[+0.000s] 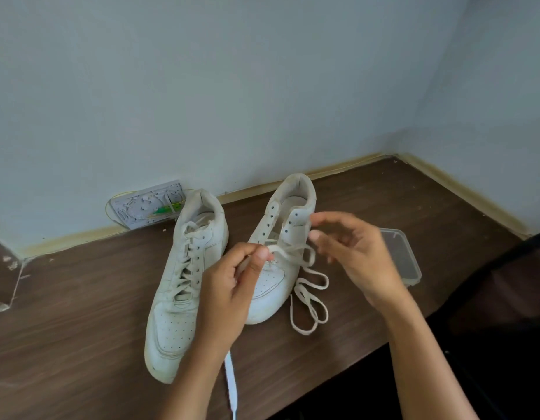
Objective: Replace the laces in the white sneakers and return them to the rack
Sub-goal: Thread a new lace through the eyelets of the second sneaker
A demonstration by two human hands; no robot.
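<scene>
Right sneaker point(274, 268): white perforated leather, upper eyelets bare, on the dark wood-grain tabletop point(80, 313). Flat woven cream lace point(308, 298) crosses its tongue and loops loosely beside it. Left hand point(229, 295) pinches the lace between thumb and fingers. Right hand point(356, 256), blurred, fingers loosely spread, grips nothing. Left sneaker point(183, 283) fully laced, alongside. Clear plastic lid point(405, 256) lies behind the right hand.

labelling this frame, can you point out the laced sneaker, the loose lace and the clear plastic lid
laced sneaker point(174, 325): head view, on its perforated toe.
loose lace point(308, 307): head view, on the loops lying on the table.
clear plastic lid point(403, 256): head view, on its flat middle.
</scene>
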